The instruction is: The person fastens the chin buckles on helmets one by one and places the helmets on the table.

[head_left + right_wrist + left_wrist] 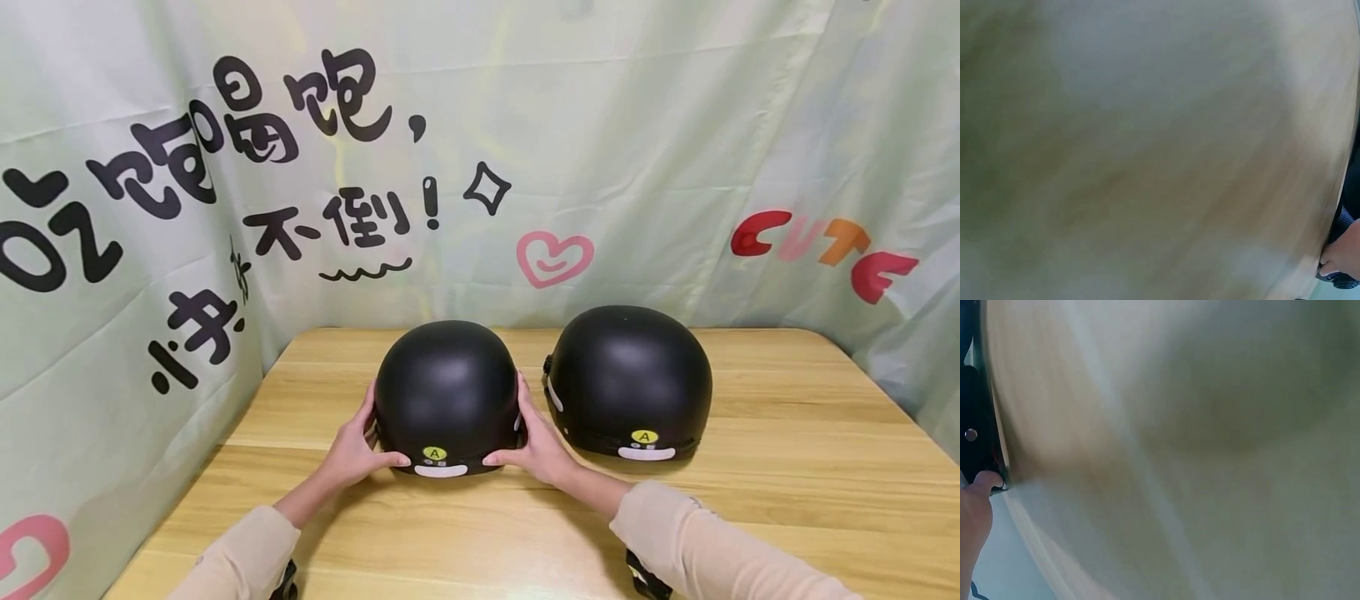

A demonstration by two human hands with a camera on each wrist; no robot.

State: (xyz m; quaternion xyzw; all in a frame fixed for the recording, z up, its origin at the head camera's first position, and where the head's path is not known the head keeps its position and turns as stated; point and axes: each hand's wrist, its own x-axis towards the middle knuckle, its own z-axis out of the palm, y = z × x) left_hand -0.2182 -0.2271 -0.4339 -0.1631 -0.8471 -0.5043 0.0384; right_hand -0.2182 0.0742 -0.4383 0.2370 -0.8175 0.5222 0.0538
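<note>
Between both hands is a matte black helmet [447,392] with a yellow round "A" sticker and a white strip low on the side facing me. My left hand [354,450] grips its left side, thumb on the lower rim. On the opposite side, my right hand [538,446] holds it the same way. Most fingers are hidden along the helmet's sides. A second black helmet [630,379], with the same sticker and strip, sits on the table just to the right. In the left wrist view, a thumb [986,481] touches the dark helmet edge [975,425].
Both helmets are over a light wood-grain table [810,467]. Printed fabric curtains [637,150] hang behind the table and along its left side. Dark wrist devices [647,575] show beneath the sleeves. Both wrist views are mostly blurred tabletop.
</note>
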